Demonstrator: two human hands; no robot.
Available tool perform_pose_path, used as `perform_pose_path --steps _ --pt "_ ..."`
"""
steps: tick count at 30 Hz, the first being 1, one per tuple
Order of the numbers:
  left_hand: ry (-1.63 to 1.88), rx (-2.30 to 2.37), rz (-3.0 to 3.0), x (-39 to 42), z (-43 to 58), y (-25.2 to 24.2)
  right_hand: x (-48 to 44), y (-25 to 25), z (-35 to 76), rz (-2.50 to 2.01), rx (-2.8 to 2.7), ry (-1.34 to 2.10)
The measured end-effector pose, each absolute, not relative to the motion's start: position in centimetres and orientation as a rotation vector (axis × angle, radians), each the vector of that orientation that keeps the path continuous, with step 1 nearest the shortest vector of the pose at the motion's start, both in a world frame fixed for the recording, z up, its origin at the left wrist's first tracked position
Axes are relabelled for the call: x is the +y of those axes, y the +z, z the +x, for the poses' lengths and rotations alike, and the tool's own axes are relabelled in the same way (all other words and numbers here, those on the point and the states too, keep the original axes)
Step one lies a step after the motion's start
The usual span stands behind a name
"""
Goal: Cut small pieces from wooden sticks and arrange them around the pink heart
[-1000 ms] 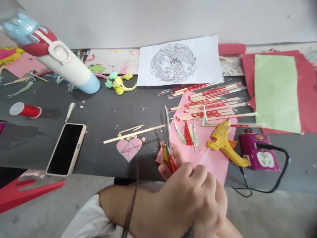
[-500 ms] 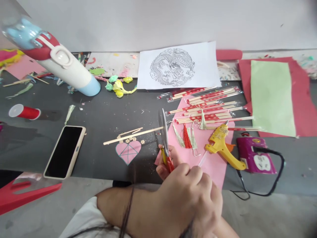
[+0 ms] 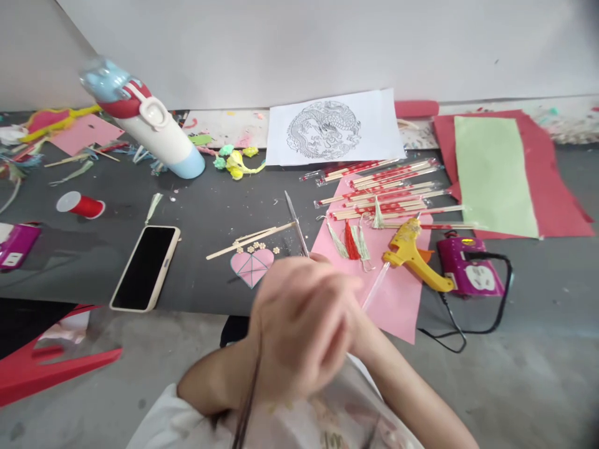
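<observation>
My left hand (image 3: 302,324) is raised close to the camera and smeared by motion. Its fingers look curled in, and I cannot make out what they hold. Behind it, my right hand (image 3: 320,257) is mostly hidden, with only a little showing above. Scissors (image 3: 296,221) stick out from there, their handles covered and their blades pointing up and left. Just left of the blades lie thin wooden sticks (image 3: 253,241) and small flower-shaped wooden beads (image 3: 256,247). Below these rests a pink paper heart (image 3: 253,268) with dark crossing lines.
To the right are tassels (image 3: 350,240) on pink paper (image 3: 397,312), wrapped chopsticks (image 3: 388,193), a yellow glue gun (image 3: 407,249) and a purple power socket (image 3: 472,268). A phone (image 3: 146,268), red thread spool (image 3: 84,204) and bottle (image 3: 154,128) stand left. A dragon print (image 3: 327,131) lies behind.
My left hand has moved left and up and now covers most of the right hand and the scissor handles. The blades, parted before, now look closed. The whole view has shifted somewhat.
</observation>
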State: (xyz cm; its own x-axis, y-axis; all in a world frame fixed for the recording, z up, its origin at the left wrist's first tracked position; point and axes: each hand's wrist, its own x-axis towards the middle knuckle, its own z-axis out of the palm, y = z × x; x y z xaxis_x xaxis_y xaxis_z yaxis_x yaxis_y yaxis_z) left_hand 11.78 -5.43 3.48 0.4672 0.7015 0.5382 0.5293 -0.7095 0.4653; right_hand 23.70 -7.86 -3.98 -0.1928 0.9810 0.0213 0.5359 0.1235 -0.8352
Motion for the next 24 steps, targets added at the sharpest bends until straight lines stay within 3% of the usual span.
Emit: perform_pose_path --steps 5,10,17,24 --pt "1.216 1.679 2.524 -4.0 9.4 1.9 -8.0 -2.1 25.1 -1.538 -1.559 1.301" --pt "1.157 1.626 2.544 -3.7 8.7 -0.5 -8.7 -1.1 25.5 -1.647 -1.75 1.076" --pt "1.414 1.501 2.468 -4.3 8.6 -2.0 -9.4 -1.4 26.1 -1.621 -1.849 0.966" --pt "1.453 1.39 2.414 -4.9 8.2 -2.1 -9.8 -1.3 26.3 -1.537 -1.961 0.763"
